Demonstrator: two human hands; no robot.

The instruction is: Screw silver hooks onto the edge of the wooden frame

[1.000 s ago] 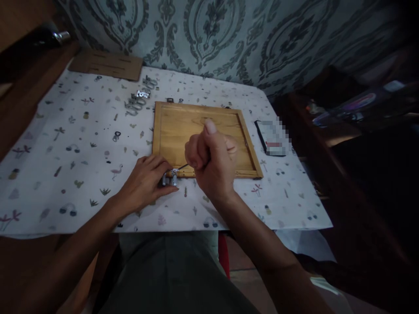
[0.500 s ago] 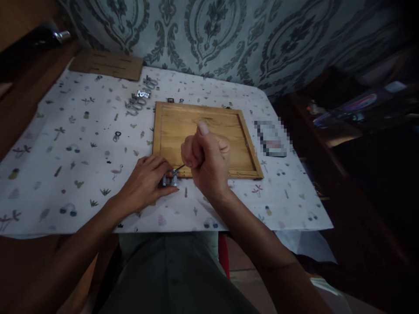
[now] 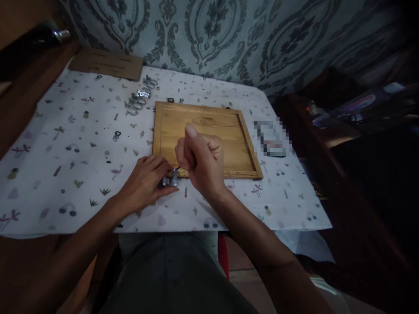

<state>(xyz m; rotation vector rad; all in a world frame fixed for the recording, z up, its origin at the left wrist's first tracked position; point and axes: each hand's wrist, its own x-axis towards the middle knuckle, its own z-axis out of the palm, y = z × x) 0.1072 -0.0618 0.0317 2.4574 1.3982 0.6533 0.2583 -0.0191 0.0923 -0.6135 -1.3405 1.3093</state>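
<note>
A framed wooden cabinet door [image 3: 203, 124] lies flat on the table. At its near left corner sits a silver metal hinge [image 3: 175, 178], held by my left hand [image 3: 147, 179] with fingers and thumb closed around it. My right hand [image 3: 203, 163] is a fist above the door's near edge, thumb pointing up and away. From the fist a thin dark shaft, like that of a screwdriver [image 3: 177, 168], reaches down to the hinge. The handle is hidden inside the fist.
Several more metal hinges [image 3: 137, 101] lie in a row beyond the door's left corner. A piece of cardboard [image 3: 106, 64] rests at the back left of the patterned tablecloth [image 3: 81, 174]. A blurred-out rectangular item [image 3: 272, 137] lies right of the door. A wall stands behind.
My right fist has moved slightly left and nearer to the hinge, so less of the shaft shows. My left hand stays on the hinge.
</note>
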